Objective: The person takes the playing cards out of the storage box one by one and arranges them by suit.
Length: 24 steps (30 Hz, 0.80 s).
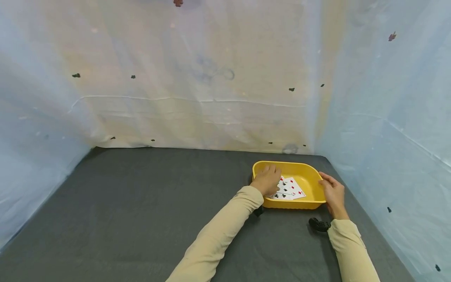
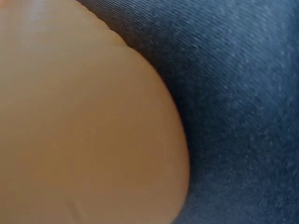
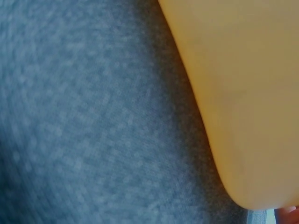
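Lying just right of the left hand [image 1: 267, 181], its grip unclear, cards [image 1: 289, 188] rest in the tub [image 1: 296, 204] the right hand [image 1: 334, 196] holds.

Bright yellow against dark grey here, with flashes of red and black on white!
There's the basin [image 1: 296, 204], solid yellow near the tabletop's far right corner, and inside it white playing cards [image 1: 290, 188] showing red diamonds and black pips. The tabletop [image 1: 141, 203] runs plain dark grey, looking bluish and finely flecked in both wrist views. In come plain cream sleeves [image 1: 218, 235], a black wrist device [image 1: 318, 225] by the right one. Beyond the far edge, a cream-beige sheet [image 1: 211, 129], yellow-streaked, dotted with dark spots [image 1: 76, 75]; along the left and right edges, pale blue sheeting [image 1: 405, 156], a reddish-brown mark [image 1: 392, 36] up high on the right!
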### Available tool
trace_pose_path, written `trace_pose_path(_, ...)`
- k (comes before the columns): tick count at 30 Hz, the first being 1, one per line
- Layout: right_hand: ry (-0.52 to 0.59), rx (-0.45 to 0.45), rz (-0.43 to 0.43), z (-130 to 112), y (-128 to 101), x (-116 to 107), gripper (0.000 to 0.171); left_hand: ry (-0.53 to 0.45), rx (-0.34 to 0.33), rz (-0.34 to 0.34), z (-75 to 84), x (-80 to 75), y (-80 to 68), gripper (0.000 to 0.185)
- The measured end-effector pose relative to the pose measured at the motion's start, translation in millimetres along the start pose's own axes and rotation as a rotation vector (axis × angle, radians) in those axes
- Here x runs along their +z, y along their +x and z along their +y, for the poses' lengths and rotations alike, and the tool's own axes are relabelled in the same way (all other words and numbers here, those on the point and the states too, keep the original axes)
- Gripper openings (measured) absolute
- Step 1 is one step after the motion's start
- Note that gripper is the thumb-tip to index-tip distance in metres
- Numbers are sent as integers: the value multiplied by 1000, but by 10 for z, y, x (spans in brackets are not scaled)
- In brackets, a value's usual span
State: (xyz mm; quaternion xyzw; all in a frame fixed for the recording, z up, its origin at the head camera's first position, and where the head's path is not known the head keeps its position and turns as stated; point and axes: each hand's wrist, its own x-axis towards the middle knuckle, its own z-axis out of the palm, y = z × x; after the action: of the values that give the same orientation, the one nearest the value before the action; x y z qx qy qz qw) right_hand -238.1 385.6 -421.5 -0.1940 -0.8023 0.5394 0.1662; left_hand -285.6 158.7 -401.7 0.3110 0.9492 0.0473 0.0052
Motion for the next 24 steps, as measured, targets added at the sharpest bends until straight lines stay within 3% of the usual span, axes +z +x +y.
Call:
trace_pose_path(7, -21, -20, -3, -4, -21, 5, 41, 120, -21, -30, 16, 47, -14, 44)
trace_pose_path(15, -12, -37, -15, -25, -63, 40, 41, 133, -27, -62, -16, 91, -15, 39)
trace_pose_path(24, -6, -30, -10, -19, -57, 76, 41, 118, -40, -81, -24, 47, -97, 45)
